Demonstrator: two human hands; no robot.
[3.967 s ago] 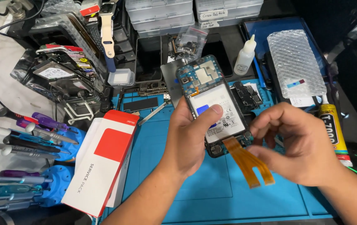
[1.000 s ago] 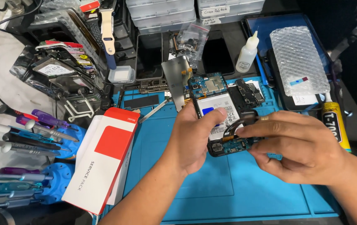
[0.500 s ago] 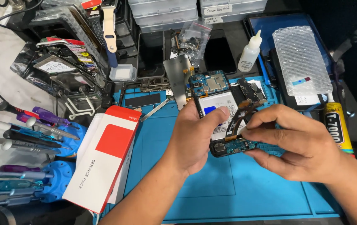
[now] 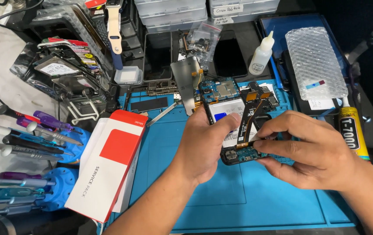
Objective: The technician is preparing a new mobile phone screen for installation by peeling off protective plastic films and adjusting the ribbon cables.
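Both forearms came in from the bottom edge over the blue work mat [image 4: 221, 204] on the tabletop. Left hand [image 4: 206, 146] was wrapped around the left side of an opened phone [image 4: 234, 130], fingers closed on its edge, thumb [image 4: 225, 123] lying across the white battery area. Right hand [image 4: 312, 152] sat just right of the phone, fingers pinched shut on the lower end of an orange flex cable [image 4: 251, 119] near the phone's bottom board; the cable ran up over the battery toward the top. Phone was held slightly above the mat, tilted, circuit board exposed at top and bottom. Left of the hands, a white and red box [image 4: 108, 167] lay on the mat's edge. Further left, screwdrivers [image 4: 29, 135] with coloured handles stood in blue holders. Right edge, a yellow and black glue tube [image 4: 352, 130] lay beside the mat. Behind the phone, a grey metal plate [image 4: 185, 82] leaned near it. Further back, a small white squeeze bottle [image 4: 261, 56], a bubble-wrapped flat item [image 4: 315, 61] on a blue tray, a clear bag of parts [image 4: 201, 39]. Far left back, a pile of bagged parts [image 4: 64, 69] and a watch strap [image 4: 114, 26].
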